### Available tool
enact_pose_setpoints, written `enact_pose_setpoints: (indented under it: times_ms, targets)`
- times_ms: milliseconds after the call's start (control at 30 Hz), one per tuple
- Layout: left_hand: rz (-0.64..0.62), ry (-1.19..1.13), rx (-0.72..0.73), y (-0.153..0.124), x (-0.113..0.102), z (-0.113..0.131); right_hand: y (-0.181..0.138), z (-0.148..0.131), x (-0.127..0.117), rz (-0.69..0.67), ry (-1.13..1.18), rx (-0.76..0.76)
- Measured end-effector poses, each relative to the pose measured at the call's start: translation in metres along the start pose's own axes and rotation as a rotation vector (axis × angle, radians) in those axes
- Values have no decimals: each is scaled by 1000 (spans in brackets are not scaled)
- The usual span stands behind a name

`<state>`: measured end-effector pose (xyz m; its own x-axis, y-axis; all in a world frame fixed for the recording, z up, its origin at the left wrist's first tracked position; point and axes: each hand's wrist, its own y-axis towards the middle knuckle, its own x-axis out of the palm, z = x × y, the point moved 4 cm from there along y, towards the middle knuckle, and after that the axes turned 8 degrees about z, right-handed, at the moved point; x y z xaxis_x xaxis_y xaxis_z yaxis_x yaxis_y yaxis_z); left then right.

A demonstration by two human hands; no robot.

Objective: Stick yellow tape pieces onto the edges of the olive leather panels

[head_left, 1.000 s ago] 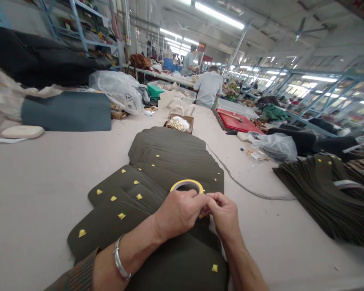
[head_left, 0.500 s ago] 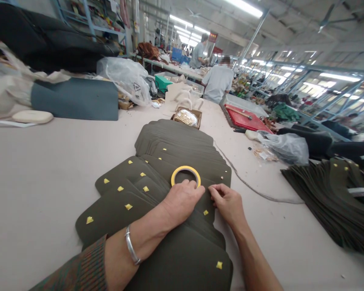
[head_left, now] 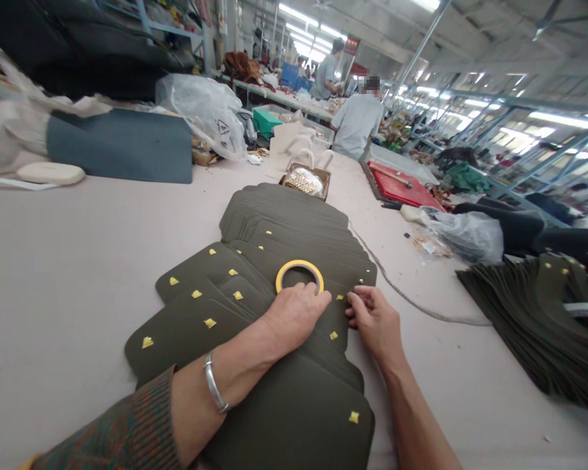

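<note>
My left hand (head_left: 298, 316) is closed on a yellow roll of tape (head_left: 280, 274), held over a fanned stack of dark olive panels (head_left: 294, 385). Its fingers cover the roll's near rim. A silver bangle circles that wrist. My right hand (head_left: 376, 320) is beside the stack's right edge, its fingers loosely bent and a little apart, with nothing visible in them. Just left of its fingertips a small yellow tape piece (head_left: 340, 297) lies on a panel. Several more yellow pieces (head_left: 210, 323) dot the panels. Two small metal studs (head_left: 361, 281) show near the right edge.
Behind the stack stands a small box (head_left: 306, 181) of gold-coloured studs. A bundle of olive strips (head_left: 534, 320) lies at the right. A grey cord (head_left: 411, 307) runs between. Plastic bags, a red board (head_left: 404, 186) and blue-grey sheet (head_left: 122, 147) lie farther back; two people are beyond.
My right hand has moved slightly right, away from the left one, and its pinch has loosened. A yellow tape piece now shows on the panel between them. The left hand keeps the roll.
</note>
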<state>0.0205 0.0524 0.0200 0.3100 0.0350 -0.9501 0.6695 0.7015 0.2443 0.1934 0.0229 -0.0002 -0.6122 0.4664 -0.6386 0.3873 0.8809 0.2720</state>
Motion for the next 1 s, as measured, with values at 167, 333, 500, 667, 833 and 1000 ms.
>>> enact_pose_setpoints:
  times_ms: [167, 333, 500, 667, 833, 1000]
  targets:
    - [-14, 2, -6, -1, 0, 0, -9, -11, -2, -36, -216, -401]
    - [-47, -6, -7, -2, -1, 1, -6, -17, 11, -26, -387, -410]
    - [83, -69, 18, -1, -11, 1, -3, -21, 9, -120, -389, -265]
    - [199, -217, 81, -1, -16, -1, -13, -18, 3, -286, -245, -165]
    - [301, -368, 145, -2, -16, 0, -20, -17, -12, -68, 108, -65]
    - [297, -430, 186, -4, -18, 4, -26, -41, -21, -5, 170, -300]
